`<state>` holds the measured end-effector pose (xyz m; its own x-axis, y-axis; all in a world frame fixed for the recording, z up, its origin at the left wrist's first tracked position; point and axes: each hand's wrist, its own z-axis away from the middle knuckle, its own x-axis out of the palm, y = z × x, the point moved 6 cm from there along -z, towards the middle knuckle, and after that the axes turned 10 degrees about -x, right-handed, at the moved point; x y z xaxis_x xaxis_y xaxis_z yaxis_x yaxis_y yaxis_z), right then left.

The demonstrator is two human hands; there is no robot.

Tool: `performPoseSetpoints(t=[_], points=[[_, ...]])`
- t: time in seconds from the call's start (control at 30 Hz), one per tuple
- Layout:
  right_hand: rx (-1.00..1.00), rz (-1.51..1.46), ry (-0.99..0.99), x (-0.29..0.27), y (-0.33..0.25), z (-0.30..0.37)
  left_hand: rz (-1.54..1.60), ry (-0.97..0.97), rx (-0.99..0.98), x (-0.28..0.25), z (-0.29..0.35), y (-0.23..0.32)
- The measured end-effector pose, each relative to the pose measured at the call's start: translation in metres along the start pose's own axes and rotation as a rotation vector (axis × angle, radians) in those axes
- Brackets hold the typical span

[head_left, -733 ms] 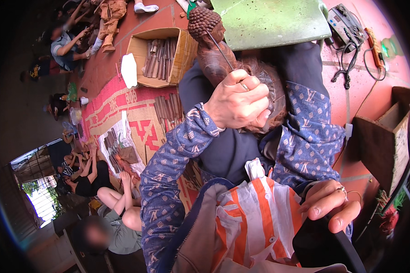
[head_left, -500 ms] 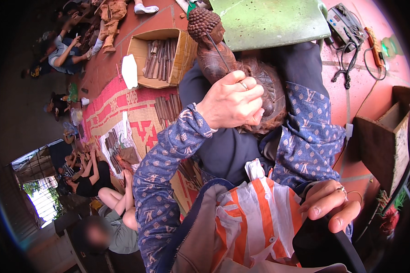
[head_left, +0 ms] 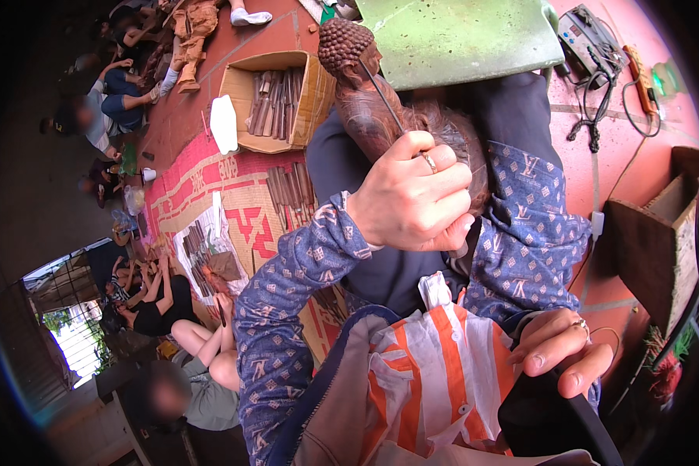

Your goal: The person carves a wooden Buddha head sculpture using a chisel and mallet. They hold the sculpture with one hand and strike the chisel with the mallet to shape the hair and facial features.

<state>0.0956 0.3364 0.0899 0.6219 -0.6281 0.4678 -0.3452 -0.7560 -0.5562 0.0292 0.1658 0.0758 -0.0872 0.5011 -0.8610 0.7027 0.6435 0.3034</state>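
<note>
A dark brown carved wooden statue [head_left: 359, 99] with a knobbly head lies across my lap. My left hand [head_left: 415, 194] is closed in a fist over its lower body, wrapped round a slim metal carving tool [head_left: 382, 99]. The tool's thin shaft slants up to the side of the statue's head, beside the ear and neck. A rounded handle end peeks out below the fist. At the lower right, my right hand [head_left: 563, 346] bends its fingers over the edge of a black object [head_left: 555, 419], whose kind I cannot make out. The fist hides part of the statue.
A cardboard box [head_left: 309, 116] of carving tools stands to the left, with more tools [head_left: 289, 190] on a patterned mat [head_left: 186, 175]. Ahead is a green plastic seat [head_left: 458, 39]. A power strip [head_left: 638, 78], cables and a wooden box [head_left: 652, 241] lie right. People sit at left.
My left hand has moved right and toward me with the carving tool, showing more of its shaft. The statue has shifted slightly. My right hand looks the same.
</note>
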Motion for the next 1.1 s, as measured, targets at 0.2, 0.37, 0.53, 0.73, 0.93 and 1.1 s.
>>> performPoseSetpoints(t=[0.2, 0.37, 0.53, 0.73, 0.93, 1.1], points=[[0.011, 0.010, 0.008, 0.000, 0.000, -0.001, 0.003, 0.006, -0.001, -0.004, 0.002, -0.007], [0.014, 0.027, 0.006, 0.001, 0.000, -0.001, 0.026, 0.016, 0.003, -0.007, 0.006, -0.010], [0.013, 0.013, -0.001, 0.001, 0.001, -0.003, 0.073, 0.009, 0.023, -0.013, 0.010, -0.011], [0.012, -0.004, -0.007, 0.001, 0.002, -0.003, 0.093, 0.040, 0.033, -0.014, 0.012, -0.013], [0.009, 0.008, 0.002, -0.001, 0.000, -0.001, 0.069, 0.005, 0.036, -0.013, 0.010, -0.015], [0.002, 0.017, 0.002, 0.000, -0.001, -0.002, -0.076, -0.105, 0.007, -0.001, 0.004, -0.016]])
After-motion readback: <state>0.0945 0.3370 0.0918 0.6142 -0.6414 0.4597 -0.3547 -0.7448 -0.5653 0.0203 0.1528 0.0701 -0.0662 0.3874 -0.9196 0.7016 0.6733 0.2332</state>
